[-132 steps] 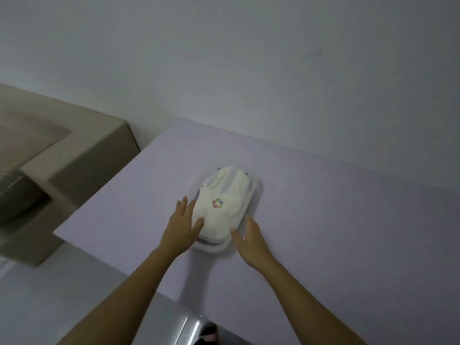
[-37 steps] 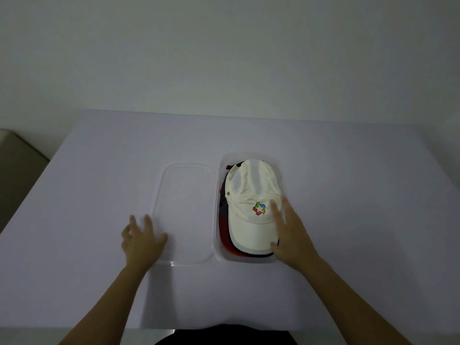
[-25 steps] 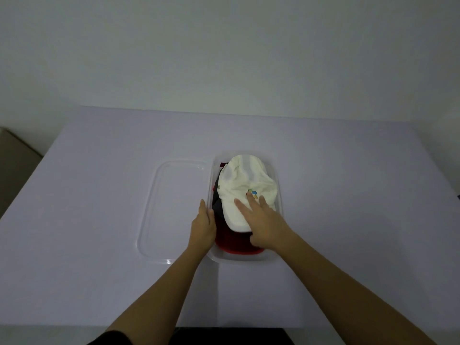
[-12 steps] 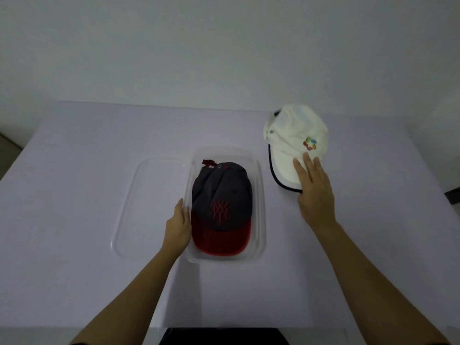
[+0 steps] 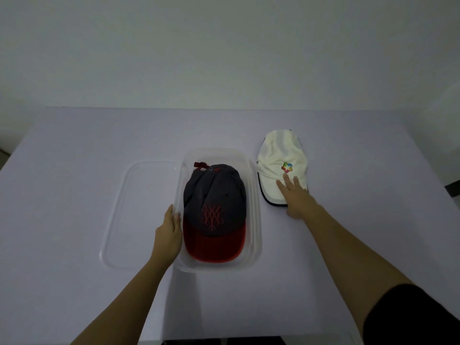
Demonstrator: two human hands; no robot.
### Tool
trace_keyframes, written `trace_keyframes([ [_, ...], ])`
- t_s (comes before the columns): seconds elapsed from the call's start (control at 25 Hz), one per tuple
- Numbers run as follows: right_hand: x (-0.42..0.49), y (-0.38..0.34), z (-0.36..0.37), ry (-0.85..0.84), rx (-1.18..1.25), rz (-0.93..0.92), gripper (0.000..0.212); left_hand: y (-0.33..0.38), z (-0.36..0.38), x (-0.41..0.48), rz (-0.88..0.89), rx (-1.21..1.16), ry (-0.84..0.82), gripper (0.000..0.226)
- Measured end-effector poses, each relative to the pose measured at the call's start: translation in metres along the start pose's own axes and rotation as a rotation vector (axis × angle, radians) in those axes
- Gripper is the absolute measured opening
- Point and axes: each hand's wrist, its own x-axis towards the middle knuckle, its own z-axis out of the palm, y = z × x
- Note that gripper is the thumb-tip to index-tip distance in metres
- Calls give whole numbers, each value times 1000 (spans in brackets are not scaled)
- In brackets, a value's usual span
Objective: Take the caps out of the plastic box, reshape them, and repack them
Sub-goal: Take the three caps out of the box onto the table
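Farthest left, outboard of the left hand, a clear rectangular plastic lid [image 5: 142,215] lies flat on the pale lilac tabletop [image 5: 74,150], its long edge just beside the box. The left hand [image 5: 168,232] rests against the left wall of the clear rectangular plastic box [image 5: 256,220], fingers straight and together, palm pressed to the wall rather than wrapped round it. Between the two hands, inside the box, lies a dark grey cap with a red brim and red stitched emblem [image 5: 214,207], brim toward the person, a red strap showing at its far end. Just right of the box, apart from it, a cream-white cap with a small multicoloured logo and dark-edged brim [image 5: 281,163] sits on the tabletop, brim also toward the person. The right hand [image 5: 296,197] lies flat and open on that brim, fingers spread and pointing away toward the logo, gripping nothing. A dark sleeve [image 5: 408,317] covers the right upper arm at the lower right corner.
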Motion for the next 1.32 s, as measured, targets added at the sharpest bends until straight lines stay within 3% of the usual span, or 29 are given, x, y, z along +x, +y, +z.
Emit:
trace_keyframes([
  [0.08,-7,-42,-12,181,155,-62,82,-1,-1,-1,-17,-18,-7,51],
  [0.16,-28,-93,-8,386,315,-266,70,-2,-2,-2,-15,-33,-15,50],
  [0.24,-47,-130,8,290,245,-432,72,-1,-4,-2,-3,-31,-16,50],
  [0.36,-53,-151,28,-71,-24,-353,110,4,-4,-2,17,-43,-19,50],
  [0.6,-46,-169,30,-113,-84,-268,115,7,-3,-3,24,-55,-17,49],
  [0.8,-54,-172,4,189,175,-200,80,8,-5,-4,36,-47,-24,48],
  [1.04,-100,-138,-34,678,422,-218,81,7,-3,-5,31,-27,-32,49],
  [1.16,-134,-100,-11,922,422,-196,77,8,0,-5,32,-16,-26,49],
  [1.32,-174,-43,67,953,371,-49,75,7,2,-3,39,5,0,48],
])
